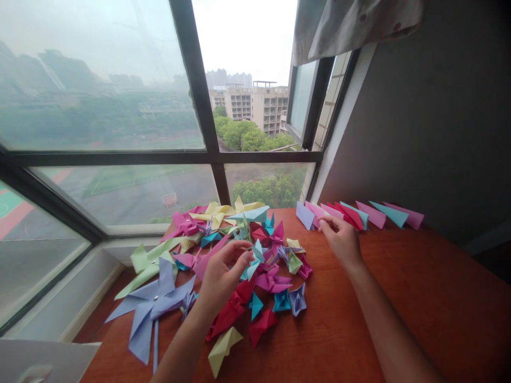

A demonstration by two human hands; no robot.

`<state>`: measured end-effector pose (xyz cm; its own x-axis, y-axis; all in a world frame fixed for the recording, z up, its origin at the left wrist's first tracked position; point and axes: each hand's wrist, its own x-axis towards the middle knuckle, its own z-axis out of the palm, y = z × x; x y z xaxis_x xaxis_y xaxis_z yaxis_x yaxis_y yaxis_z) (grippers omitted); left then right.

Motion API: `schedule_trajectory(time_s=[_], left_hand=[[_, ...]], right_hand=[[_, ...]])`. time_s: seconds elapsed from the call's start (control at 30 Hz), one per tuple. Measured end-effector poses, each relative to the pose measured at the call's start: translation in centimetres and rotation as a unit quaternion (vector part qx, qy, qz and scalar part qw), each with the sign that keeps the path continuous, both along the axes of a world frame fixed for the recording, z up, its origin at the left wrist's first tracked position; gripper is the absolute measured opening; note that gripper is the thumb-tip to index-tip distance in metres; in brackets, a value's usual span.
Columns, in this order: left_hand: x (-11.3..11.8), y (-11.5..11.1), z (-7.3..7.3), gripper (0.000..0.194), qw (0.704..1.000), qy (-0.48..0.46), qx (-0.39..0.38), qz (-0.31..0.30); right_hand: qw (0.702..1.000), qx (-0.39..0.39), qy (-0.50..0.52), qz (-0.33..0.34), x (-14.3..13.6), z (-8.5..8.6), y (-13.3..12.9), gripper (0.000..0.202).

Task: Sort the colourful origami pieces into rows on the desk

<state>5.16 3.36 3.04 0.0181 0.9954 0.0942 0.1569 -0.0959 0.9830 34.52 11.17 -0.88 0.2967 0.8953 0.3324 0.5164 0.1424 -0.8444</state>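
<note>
Bare forearms (181, 340) come up from the bottom edge, nearest of all; between them, close to the table's front, lies a pale yellow folded paper (223, 348), with a red folded piece (262, 325) just beyond it. The left hand (223, 268) is over the heap of folded papers, its fingers loosely curled and the thumb close under them; a light blue folded piece (258, 252) shows right at the fingertips (whether it is gripped or merely behind them, I cannot tell). The right hand (344, 239) is at the near left part of a row of paper darts (371, 214), thumb and forefinger brought together at the lower edge of a pink dart (315, 209); whether they pinch it or only meet in front of it is too small to make out. That row stands slantwise along the far right of the reddish-brown table (403, 314), from a lavender dart (305, 216) through pink, red and light blue ones. On the left side of the table are pinwheels: a lavender pinwheel (159, 298) with its stick (156, 340) pointing towards the camera, a pale green pinwheel (154, 260) beyond it, and a yellow pinwheel (215, 214) at the back near the window frame (159, 158); outside are trees (243, 136) and a pale building (265, 106).
</note>
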Motion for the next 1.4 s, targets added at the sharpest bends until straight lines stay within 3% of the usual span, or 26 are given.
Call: schedule_trajectory(time_s=[0.2,0.33,0.5,0.67,0.8,0.93,1.07,1.27,1.4], left_hand=[[-0.5,0.2,-0.4,0.024,0.999,0.038,0.015,0.000],[-0.3,0.2,-0.2,0.020,0.997,0.067,0.025,0.010],[-0.7,0.5,-0.5,0.016,0.980,0.173,0.091,0.038],[-3.7,0.8,0.2,0.021,0.927,0.331,0.160,0.074],[-6.6,0.4,0.8,0.030,0.907,0.361,0.124,0.178],[-8.4,0.0,0.2,0.031,0.895,0.397,0.093,0.180],[-9.9,0.1,-0.6,0.029,0.861,0.460,0.060,0.211],[-8.8,0.4,-1.2,0.025,0.848,0.497,0.044,0.180],[-7.3,0.3,-1.4,0.027,0.814,0.549,0.039,0.187]], right_hand=[[0.993,-0.038,-0.002,0.114,-3.6,-2.1,-1.9,0.030],[0.991,-0.044,-0.021,0.128,-3.9,-3.0,-2.1,0.030],[0.990,-0.049,0.001,0.135,-3.9,-3.4,-1.9,0.030],[0.988,-0.057,0.000,0.144,-4.4,-4.1,-1.9,0.028],[0.988,-0.056,-0.004,0.146,-4.3,-4.2,-1.9,0.027],[0.990,-0.042,-0.021,0.132,-3.9,-3.8,-1.9,0.027],[0.990,-0.045,-0.011,0.132,-3.8,-3.8,-1.8,0.028],[0.990,-0.044,-0.012,0.131,-3.9,-4.1,-1.7,0.028],[0.991,-0.042,-0.017,0.128,-3.8,-4.2,-1.6,0.027]])
